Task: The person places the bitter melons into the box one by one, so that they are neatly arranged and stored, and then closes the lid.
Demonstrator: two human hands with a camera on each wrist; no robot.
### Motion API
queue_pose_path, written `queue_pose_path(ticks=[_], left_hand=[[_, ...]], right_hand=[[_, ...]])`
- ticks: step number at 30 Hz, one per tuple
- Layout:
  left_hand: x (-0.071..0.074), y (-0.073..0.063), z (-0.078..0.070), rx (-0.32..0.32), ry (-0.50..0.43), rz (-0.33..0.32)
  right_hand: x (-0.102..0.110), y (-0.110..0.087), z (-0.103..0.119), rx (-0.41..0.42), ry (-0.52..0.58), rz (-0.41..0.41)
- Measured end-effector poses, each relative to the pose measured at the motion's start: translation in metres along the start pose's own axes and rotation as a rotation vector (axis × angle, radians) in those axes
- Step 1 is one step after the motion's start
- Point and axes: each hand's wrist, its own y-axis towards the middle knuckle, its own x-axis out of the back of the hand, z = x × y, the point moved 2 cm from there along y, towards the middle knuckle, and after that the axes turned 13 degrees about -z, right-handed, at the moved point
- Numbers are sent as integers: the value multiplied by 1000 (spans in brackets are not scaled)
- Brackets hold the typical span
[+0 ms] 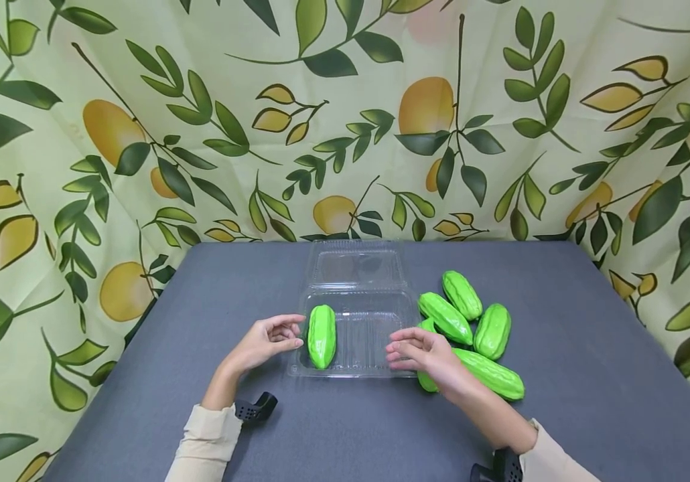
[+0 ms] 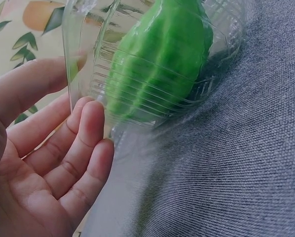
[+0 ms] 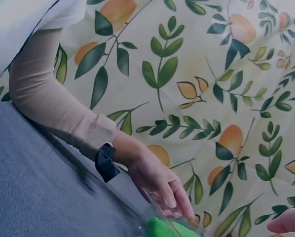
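A clear plastic clamshell box (image 1: 360,372) lies with its lid laid back. One bright green, ridged bitter melon (image 1: 322,337) stands lengthwise along the left side inside it. My left hand (image 1: 268,343) is at the box's left rim with loosely bent fingers; in the left wrist view its fingertips (image 2: 92,114) overlap the clear wall beside the bitter melon (image 2: 160,64). Over the right side of the box hovers my right hand (image 1: 426,358), fingers relaxed and nothing between them. It partly hides the bitter melons behind it.
Several more bitter melons (image 1: 492,331) are piled right of the box, close to my right forearm. The clear lid (image 1: 357,268) reaches the back of the grey table (image 1: 562,335). A leaf-patterned cloth (image 1: 345,134) rises behind and at both sides.
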Motion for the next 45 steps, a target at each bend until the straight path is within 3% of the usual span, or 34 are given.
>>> queue_pose_path(ticks=[12, 20, 26, 40, 45], left_hand=[[-1, -1, 1, -7, -12, 8], [-1, -1, 2, -7, -8, 6], [-1, -1, 4, -9, -13, 8], [-1, 0, 4, -6, -17, 3], [0, 0, 4, -13, -22, 2]], right_hand=[[34, -14, 7, 79, -43, -50], [58, -17, 6, 194, -86, -41], [79, -18, 5, 184, -111, -39], [124, -24, 6, 143, -371, -189], [143, -21, 7, 144, -498, -180]])
